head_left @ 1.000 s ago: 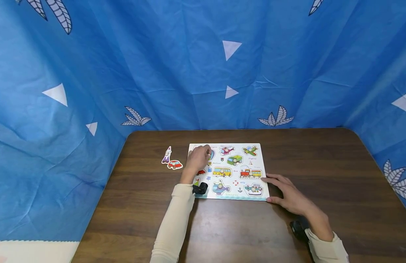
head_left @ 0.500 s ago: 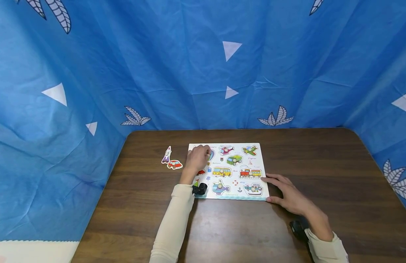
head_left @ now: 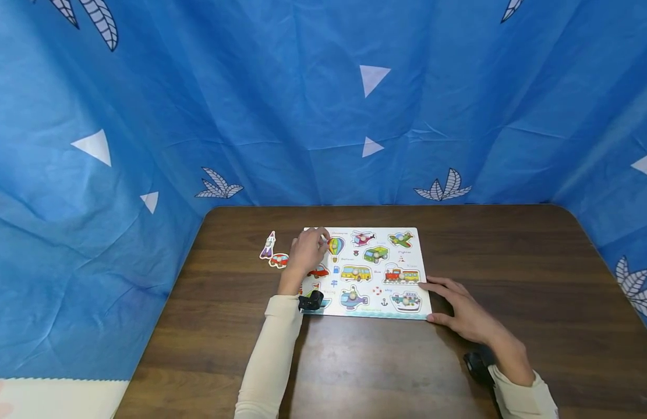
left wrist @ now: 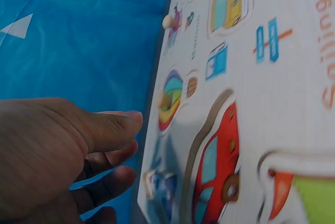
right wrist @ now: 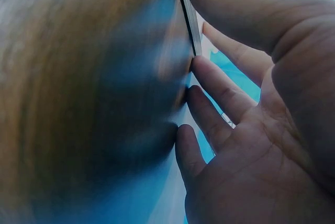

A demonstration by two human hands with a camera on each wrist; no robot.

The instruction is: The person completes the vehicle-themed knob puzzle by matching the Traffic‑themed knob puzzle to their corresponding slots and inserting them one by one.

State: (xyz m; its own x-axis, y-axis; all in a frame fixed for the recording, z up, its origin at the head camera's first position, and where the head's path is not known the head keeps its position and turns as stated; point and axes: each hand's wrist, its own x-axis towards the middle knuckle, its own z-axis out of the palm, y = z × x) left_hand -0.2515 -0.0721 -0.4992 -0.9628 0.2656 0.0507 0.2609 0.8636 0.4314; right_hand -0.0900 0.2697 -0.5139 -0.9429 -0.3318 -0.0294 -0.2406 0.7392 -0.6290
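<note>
A white vehicle puzzle board point(head_left: 388, 312) lies on the table with knobbed picture pieces set in it. My left hand point(head_left: 304, 251) hovers over its upper left part, just left of the hot-air balloon piece point(head_left: 335, 245). In the left wrist view the thumb and fingers are loosely bent with nothing between them, apart from the balloon's knob. Partly under that hand is the red car picture point(left wrist: 217, 164). My right hand point(head_left: 467, 314) rests at the board's right edge, fingers and thumb extended and touching the rim.
Left of the board, a purple rocket piece point(head_left: 268, 245) and a red car piece point(head_left: 278, 260) lie loose on the brown table point(head_left: 365, 366). A blue patterned curtain point(head_left: 323, 105) hangs behind and at the sides.
My left hand has let go of the balloon piece and drawn slightly left, so the balloon shows fully. The right hand stays at the board's edge. The head view shifts slightly.
</note>
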